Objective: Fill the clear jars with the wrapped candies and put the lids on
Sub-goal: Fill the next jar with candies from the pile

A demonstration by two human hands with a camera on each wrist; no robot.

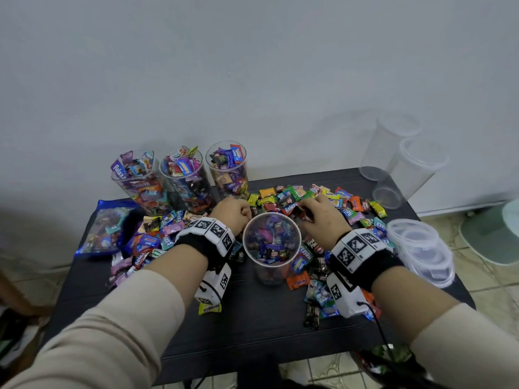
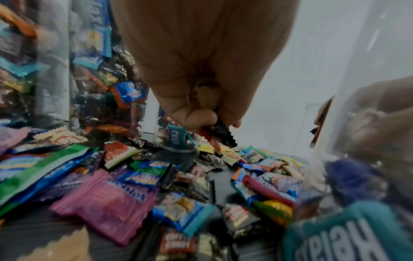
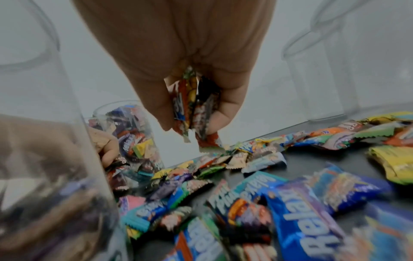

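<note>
A clear jar [image 1: 271, 245], partly filled with wrapped candies, stands at the middle of the dark table [image 1: 252, 327]. My left hand [image 1: 234, 213] is just left of its rim, fingers curled round a few candies [image 2: 214, 134]. My right hand [image 1: 317, 217] is just right of the rim and grips a bunch of candies [image 3: 192, 109]. Loose wrapped candies [image 1: 317, 197] lie scattered around the jar. Three full jars [image 1: 185, 181] stand at the back left. Two empty clear jars [image 1: 398, 161] stand at the back right.
A stack of clear lids [image 1: 421, 251] sits at the table's right edge. A blue candy bag [image 1: 104, 226] lies at the left edge. A white wall runs behind the table. Tiled floor shows to the right and in front.
</note>
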